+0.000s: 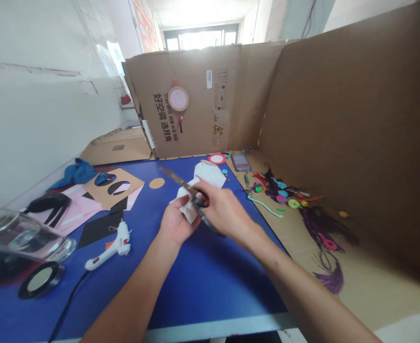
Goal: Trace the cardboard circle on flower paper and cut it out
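Note:
My left hand (180, 220) is closed on a piece of white paper (189, 209), held above the blue table. In my right hand (224, 205) is a pair of scissors (179, 180), its blades pointing up and to the left, over the paper. Beyond my hands lies another white piece (210, 174), partly behind the fingers; whether it joins the held paper I cannot tell. A round tan cardboard disc (157, 183) rests on the table left of the blades.
On the left are a white glue gun (110, 250), a clear jar (24, 236), black sheets (101, 228) and cardboard with cut holes (115, 188). Tall cardboard walls (203, 128) stand behind and at right. Tassels and beads (285, 195) lie on the right-hand cardboard.

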